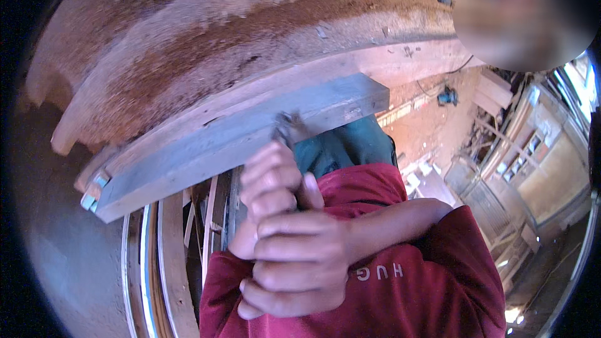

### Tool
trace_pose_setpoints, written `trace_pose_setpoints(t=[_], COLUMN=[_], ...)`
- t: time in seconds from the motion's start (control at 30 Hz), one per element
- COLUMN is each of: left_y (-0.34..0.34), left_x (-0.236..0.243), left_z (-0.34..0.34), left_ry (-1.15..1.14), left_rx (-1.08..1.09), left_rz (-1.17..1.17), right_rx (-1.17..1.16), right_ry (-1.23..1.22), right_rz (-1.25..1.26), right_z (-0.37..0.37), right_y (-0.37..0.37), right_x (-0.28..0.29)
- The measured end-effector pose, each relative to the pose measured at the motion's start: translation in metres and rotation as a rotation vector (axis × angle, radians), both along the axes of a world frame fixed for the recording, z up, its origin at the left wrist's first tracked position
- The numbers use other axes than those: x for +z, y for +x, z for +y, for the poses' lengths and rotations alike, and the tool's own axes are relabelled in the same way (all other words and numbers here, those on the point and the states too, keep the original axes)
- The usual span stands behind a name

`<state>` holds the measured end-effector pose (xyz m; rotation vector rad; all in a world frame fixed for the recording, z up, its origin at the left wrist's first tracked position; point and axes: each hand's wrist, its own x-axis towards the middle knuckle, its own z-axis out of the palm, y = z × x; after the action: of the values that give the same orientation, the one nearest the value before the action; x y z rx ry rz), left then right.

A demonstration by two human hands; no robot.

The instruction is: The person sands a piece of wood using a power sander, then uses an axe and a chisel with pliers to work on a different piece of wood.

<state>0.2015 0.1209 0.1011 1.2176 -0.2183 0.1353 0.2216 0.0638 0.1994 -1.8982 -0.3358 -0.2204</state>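
Note:
My left hand (272, 181) is closed round a dark metal tool (285, 126) whose head is smeared by motion, so its kind is unclear. The tool's head lies over the near edge of a long squared wooden beam (225, 131), which runs across in front of me. Just below, my right hand (297, 266) is closed too, its fingers wrapped close against my left wrist. Whether it grips the wrist or the tool's lower end is hidden. Both hands are in front of my red top, with the beam beyond them.
Behind the beam lies a long pale plank (400, 62) and large rough-barked slabs (238, 31). Upright timber lengths (172, 263) stand below the beam at left. On the floor at right are a blue tool (447, 96), wood offcuts (494, 91) and a framed panel (538, 169). A blurred patch covers the upper right.

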Motion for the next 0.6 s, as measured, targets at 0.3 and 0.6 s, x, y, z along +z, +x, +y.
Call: trace_pose_setpoints(t=[0.3,0.6], left_y=[0.153,0.176], left_x=[-0.023,-0.067], left_z=[0.029,0.012], left_ry=[1.500,1.769], left_rx=[-0.245,-0.301], left_rz=[-0.312,-0.326], right_rx=[-0.506,-0.735], right_ry=[-0.243,-0.172], right_rz=[0.313,0.442], right_z=[-0.107,-0.302], right_y=[-0.001,-0.049], right_x=[-0.018,-0.067])
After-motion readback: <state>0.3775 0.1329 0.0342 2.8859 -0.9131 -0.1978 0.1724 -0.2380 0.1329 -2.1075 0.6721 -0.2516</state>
